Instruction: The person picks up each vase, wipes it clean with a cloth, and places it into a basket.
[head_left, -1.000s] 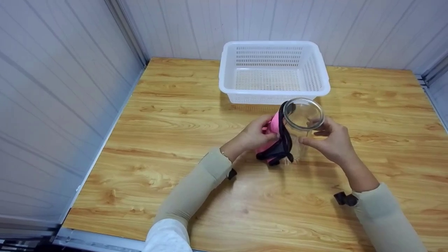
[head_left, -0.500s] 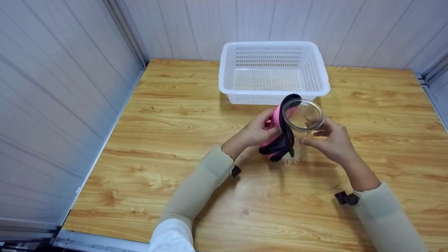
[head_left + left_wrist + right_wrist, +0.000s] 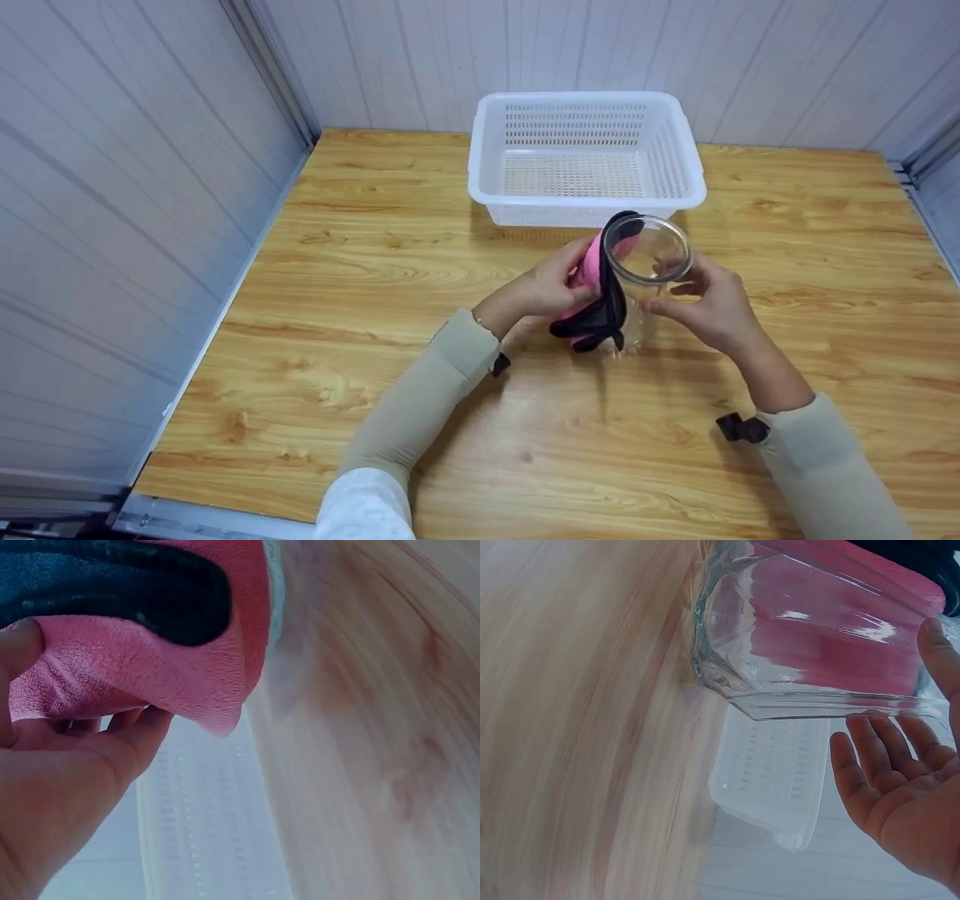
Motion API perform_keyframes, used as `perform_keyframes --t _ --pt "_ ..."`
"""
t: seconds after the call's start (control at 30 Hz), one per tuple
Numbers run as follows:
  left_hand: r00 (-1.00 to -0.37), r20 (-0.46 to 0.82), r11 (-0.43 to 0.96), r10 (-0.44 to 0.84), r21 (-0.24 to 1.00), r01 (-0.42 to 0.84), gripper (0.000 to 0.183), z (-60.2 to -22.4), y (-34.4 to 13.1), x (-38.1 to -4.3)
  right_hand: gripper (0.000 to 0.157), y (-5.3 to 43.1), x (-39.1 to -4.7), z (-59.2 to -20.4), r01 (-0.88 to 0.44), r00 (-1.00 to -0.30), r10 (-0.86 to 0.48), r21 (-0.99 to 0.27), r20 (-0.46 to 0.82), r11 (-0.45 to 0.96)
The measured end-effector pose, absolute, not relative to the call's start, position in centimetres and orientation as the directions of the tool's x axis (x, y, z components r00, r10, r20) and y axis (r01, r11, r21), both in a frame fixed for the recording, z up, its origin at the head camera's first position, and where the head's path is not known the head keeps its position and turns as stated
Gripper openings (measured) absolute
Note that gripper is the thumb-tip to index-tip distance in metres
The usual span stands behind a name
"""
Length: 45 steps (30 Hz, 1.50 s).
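A clear glass jar (image 3: 637,319) with a round, open mouth leans at a slant over the table in the head view. Its flat-sided body (image 3: 727,637) fills the top of the right wrist view. My right hand (image 3: 712,304) holds the jar's right side near the rim, thumb toward me and fingers behind. Against the left side lies a pink cloth (image 3: 187,679) with black edging, gripped between the thumb and fingers of my left hand (image 3: 555,283). The cloth's upper edge reaches the jar's rim, and its pink shows through the glass.
A white perforated plastic basket (image 3: 585,202) stands behind the jar near the back wall. The wood-grain table (image 3: 375,247) is bounded by pale panels at the back (image 3: 405,60) and left (image 3: 135,225). Small black cameras sit at both wrists.
The left hand with the cloth has shifted up along the jar's side, then slightly back down. The right hand keeps its hold, and the jar stays almost in place.
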<state>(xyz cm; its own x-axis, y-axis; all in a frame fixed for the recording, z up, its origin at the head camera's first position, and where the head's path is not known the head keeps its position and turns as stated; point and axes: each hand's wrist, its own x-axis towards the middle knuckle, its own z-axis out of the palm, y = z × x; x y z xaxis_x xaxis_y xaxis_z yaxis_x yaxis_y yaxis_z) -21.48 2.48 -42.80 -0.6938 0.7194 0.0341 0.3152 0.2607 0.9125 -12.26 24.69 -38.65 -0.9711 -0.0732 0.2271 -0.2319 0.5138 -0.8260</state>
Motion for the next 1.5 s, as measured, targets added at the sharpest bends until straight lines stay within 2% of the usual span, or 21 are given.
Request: perform_keyframes --t 0.3,0.47,0.6,0.9,1.1,1.27,1.4,1.5 --pt "-0.7 -0.066 0.303 0.711 0.927 0.22 0.062 -43.7 2.3 -21.5 0.049 24.6 -12.2 -38.4 -0.226 -0.972 -0.072 -0.814 0.222 0.535" --pt "-0.7 -0.082 0.306 0.709 0.931 0.201 0.062 -43.9 2.1 -21.6 0.052 25.4 -13.1 -39.9 -0.224 -0.973 -0.068 -0.815 0.223 0.535" --pt "-0.739 -0.083 0.338 0.669 0.919 0.202 0.065 -43.9 2.1 -21.5 0.053 26.1 -13.5 -41.0 -0.219 -0.973 -0.059 -0.815 0.223 0.537" --pt "-0.806 0.021 0.311 0.592 0.917 0.252 0.059 -43.0 2.6 -20.8 0.051 26.3 -13.5 -40.9 -0.204 -0.976 -0.052 -0.794 0.213 0.573" --pt "-0.833 0.079 0.262 0.548 0.929 0.261 0.058 -41.9 2.8 -20.5 0.049 25.0 -12.6 -38.7 -0.218 -0.974 -0.069 -0.795 0.218 0.566" --pt "-0.84 0.062 0.244 0.54 0.943 0.226 0.057 -42.1 2.6 -20.5 0.049 24.6 -12.3 -38.2 -0.233 -0.971 -0.081 -0.798 0.226 0.556" --pt "-0.832 0.047 0.235 0.553 0.949 0.209 0.052 -42.3 2.3 -20.8 0.051 25.1 -12.7 -39.4 -0.215 -0.974 -0.067 -0.794 0.216 0.569" --pt "-0.817 0.016 0.278 0.577 0.936 0.214 0.048 -42.8 2.0 -21.1 0.053 25.8 -13.2 -40.6 -0.208 -0.976 -0.064 -0.795 0.209 0.57"
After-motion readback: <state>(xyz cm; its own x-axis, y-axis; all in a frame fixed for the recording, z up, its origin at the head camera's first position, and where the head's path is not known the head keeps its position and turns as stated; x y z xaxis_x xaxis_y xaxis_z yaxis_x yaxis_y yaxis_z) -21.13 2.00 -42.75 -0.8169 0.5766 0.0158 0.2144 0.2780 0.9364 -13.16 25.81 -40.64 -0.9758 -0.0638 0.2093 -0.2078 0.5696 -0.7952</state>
